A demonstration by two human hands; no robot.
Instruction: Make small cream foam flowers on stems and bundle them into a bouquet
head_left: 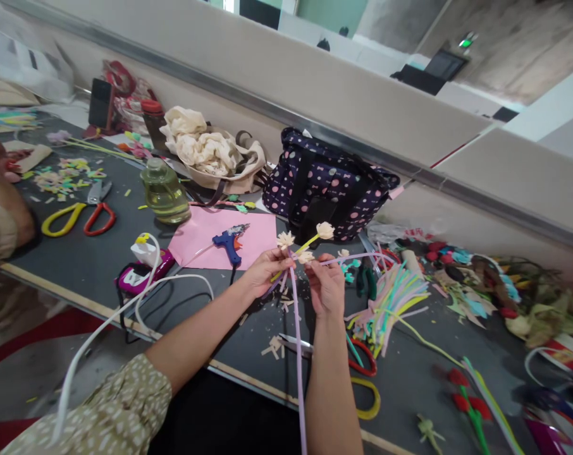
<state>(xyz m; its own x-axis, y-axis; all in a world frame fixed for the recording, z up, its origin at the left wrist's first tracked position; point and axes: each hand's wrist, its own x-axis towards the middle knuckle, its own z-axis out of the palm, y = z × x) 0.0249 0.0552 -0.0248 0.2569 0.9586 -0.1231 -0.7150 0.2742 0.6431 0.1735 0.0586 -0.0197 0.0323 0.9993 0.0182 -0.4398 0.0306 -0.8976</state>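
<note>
Head view, my left hand point(262, 272) and right hand point(325, 287) both pinched shut on a long lilac pipe-cleaner stem point(297, 341) topped with small cream paper flowers point(305, 243), above the dark grey table point(78, 265), blue glue gun point(228, 243) on pink paper sheet point(258, 229) just behind, navy spotted bag point(324, 183) beyond

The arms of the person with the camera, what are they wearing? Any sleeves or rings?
The left arm has a short, loose sleeve in olive-tan cloth with small white dots, ending above the elbow. The right arm shows no sleeve in this view. Both the left hand and the right hand are bare: no gloves, and no rings, watch or bracelet can be made out.
</note>
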